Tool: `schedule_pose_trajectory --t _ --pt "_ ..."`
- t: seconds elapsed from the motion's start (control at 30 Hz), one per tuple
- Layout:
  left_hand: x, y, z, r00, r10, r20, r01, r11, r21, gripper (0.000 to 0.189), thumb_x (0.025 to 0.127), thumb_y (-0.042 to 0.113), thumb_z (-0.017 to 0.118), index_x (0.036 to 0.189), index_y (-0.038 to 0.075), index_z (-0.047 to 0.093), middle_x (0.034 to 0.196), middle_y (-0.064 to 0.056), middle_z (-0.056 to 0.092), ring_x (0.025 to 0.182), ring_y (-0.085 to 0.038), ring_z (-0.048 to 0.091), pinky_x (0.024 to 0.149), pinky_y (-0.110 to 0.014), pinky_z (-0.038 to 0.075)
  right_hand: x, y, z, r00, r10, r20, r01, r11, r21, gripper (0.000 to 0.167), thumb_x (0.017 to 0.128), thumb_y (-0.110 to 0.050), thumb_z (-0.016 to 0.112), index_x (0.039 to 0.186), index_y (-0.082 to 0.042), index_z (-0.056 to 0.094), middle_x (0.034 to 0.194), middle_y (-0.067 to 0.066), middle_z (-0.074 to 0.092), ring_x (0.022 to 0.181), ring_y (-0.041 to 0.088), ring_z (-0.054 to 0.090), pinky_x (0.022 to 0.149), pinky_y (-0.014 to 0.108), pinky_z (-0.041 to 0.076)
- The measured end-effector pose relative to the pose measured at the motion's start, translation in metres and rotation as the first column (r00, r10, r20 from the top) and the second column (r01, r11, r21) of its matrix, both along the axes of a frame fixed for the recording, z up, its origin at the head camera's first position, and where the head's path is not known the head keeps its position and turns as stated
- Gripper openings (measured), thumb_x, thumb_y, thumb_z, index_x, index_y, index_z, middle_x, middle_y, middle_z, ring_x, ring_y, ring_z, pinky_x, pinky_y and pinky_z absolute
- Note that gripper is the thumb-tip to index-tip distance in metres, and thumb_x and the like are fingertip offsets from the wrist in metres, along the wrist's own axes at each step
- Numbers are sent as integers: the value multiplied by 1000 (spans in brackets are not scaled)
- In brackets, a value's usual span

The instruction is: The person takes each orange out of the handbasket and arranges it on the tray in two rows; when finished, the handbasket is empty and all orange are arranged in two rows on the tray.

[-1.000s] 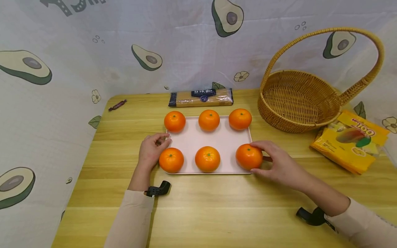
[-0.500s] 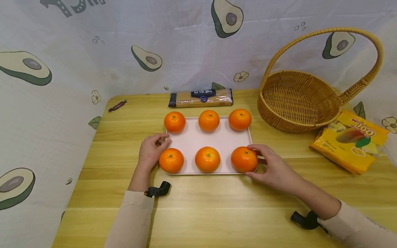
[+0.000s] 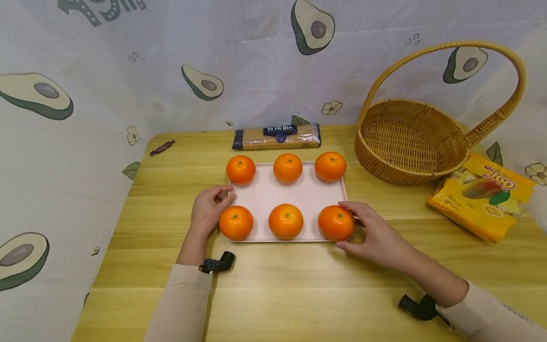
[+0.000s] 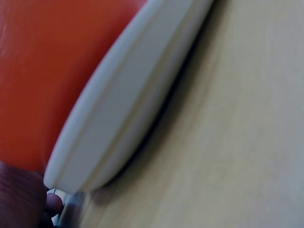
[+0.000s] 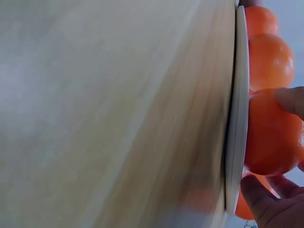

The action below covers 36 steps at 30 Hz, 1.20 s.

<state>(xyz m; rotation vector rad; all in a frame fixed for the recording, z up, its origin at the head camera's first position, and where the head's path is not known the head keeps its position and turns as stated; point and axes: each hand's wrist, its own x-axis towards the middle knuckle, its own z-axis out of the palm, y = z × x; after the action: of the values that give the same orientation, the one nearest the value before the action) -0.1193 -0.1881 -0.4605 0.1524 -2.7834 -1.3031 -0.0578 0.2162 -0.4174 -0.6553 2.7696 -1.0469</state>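
Observation:
A shallow white tray (image 3: 295, 190) bears several oranges in two rows. My right hand (image 3: 378, 237) grips the orange (image 3: 335, 223) at the tray's front right corner, with one fingertip at its far side and the thumb low at its near side. In the right wrist view a fingertip presses against that orange (image 5: 271, 137). My left hand (image 3: 208, 209) pinches the tray's left edge, between the back left orange (image 3: 241, 170) and the front left orange (image 3: 236, 223). The left wrist view shows the tray's outer wall (image 4: 121, 104) close up.
A pack of spaghetti (image 3: 277, 137) lies behind the tray. To the right stands a wicker basket (image 3: 410, 137) with a tall handle, a yellow snack bag (image 3: 483, 199) beside it. One small wrapped candy (image 3: 162, 147) lies back left, by the cloth-covered wall.
My right hand has moved a little left with the front right orange, which sits further in on the tray than before. The left hand has stayed at the tray's edge.

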Motion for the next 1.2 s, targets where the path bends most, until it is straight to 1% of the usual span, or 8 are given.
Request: schedule_pose_trajectory --t 0.13,0.2,0.47,0.63,0.8,0.97,1.07,1.2 --pt "-1 0 -1 1000 -5 0 5 1000 5 28 93 30 75 118 16 76 90 -7 67 88 -23 51 76 -32 39 0 0 1 1000 1 -18 -1 1000 10 82 79 -15 89 147 -6 44 141 15 52 125 35 59 98 51 53" --pt "-1 -1 0 1000 -8 -3 8 1000 9 29 93 30 75 118 16 76 90 -7 66 89 -23 51 76 -33 39 0 0 1 1000 -1 -14 1 1000 15 82 79 -15 89 147 -7 44 142 15 51 125 35 59 98 51 53" --pt "2 -1 1 1000 3 21 -3 1000 5 29 93 31 74 118 16 76 91 -8 66 90 -24 51 78 -33 39 0 1 3 999 -5 41 4 1000 11 89 78 -30 90 150 -10 41 146 14 48 126 36 59 100 53 52" --pt "0 -1 1 1000 5 10 -5 1000 6 29 93 30 74 118 15 76 92 -9 67 90 -24 51 77 -33 40 -2 3 4 998 -30 48 29 999 14 91 79 -37 89 151 -9 41 146 16 48 127 38 59 101 56 51" --pt "-2 0 1 1000 1 1 -1 1000 9 29 93 30 75 118 16 76 92 -8 67 90 -23 51 76 -32 39 -4 5 5 996 -55 70 54 998 18 87 85 -41 83 152 -10 39 148 16 47 129 40 58 103 57 49" --pt "-2 1 1 1000 4 0 -4 1000 11 29 93 29 76 119 16 76 92 -9 67 90 -24 51 77 -33 39 -5 7 8 996 -48 75 47 999 7 76 93 -38 76 153 -11 38 151 19 44 128 45 57 101 63 48" --pt "-1 -1 2 1000 10 14 -10 1000 23 30 93 29 75 120 16 76 94 -9 67 90 -23 52 78 -32 40 -7 9 10 997 -48 56 47 999 12 73 95 -35 74 154 -12 38 151 20 44 125 48 58 99 65 49" --pt "0 -4 5 1000 21 18 -22 998 54 31 95 29 74 121 15 75 97 -10 69 89 -23 56 79 -30 45 -14 12 17 998 -60 -5 60 997 47 72 96 -31 73 154 -9 37 150 25 45 121 53 59 95 66 51"
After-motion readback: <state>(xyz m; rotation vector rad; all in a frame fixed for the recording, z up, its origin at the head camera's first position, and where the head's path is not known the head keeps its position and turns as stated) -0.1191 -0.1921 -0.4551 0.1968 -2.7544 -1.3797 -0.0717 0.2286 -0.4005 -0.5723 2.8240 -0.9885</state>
